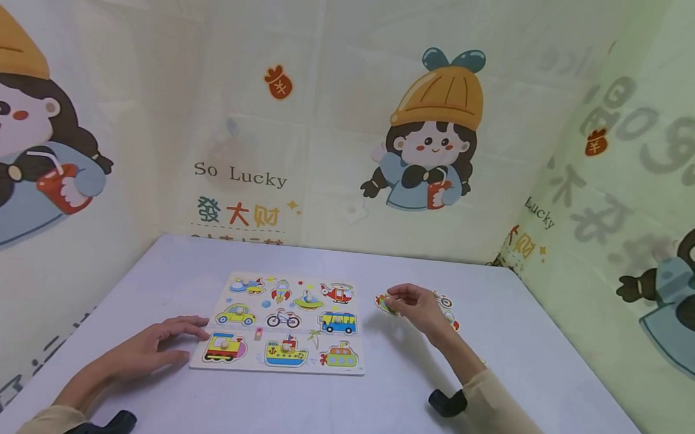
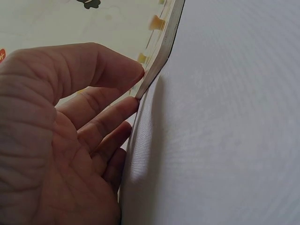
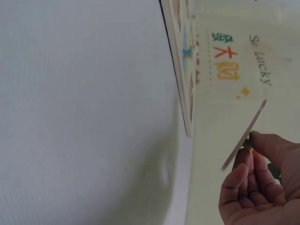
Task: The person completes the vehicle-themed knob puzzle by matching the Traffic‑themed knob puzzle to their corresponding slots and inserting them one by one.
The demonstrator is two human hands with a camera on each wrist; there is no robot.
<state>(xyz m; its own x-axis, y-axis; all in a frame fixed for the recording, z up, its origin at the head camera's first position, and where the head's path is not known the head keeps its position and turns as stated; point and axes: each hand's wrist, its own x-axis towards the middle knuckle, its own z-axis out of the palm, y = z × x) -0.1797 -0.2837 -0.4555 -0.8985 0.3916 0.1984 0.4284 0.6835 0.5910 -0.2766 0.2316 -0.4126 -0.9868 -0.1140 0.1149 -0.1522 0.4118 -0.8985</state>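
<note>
A wooden peg puzzle board (image 1: 311, 341) with vehicle pictures lies on the table; several of its pieces carry small knobs. My left hand (image 1: 160, 345) touches the board's left edge, fingers loosely extended; in the left wrist view its thumb (image 2: 117, 70) and fingertips meet the board near a corner. Right of the board, my right hand (image 1: 416, 307) pinches a small multicoloured puzzle piece (image 1: 381, 303). Seen edge-on in the right wrist view, this thin piece (image 3: 244, 135) is raised and tilted, with the thumb and fingers at its knob. Its picture is mostly hidden.
Beyond my right hand lie loose pieces, a bicycle piece (image 1: 443, 301) and a red-and-white one (image 1: 451, 321), partly covered by the hand. Another peeks out beside the right forearm. The white table (image 1: 290, 410) is enclosed by printed cloth walls (image 1: 339, 144).
</note>
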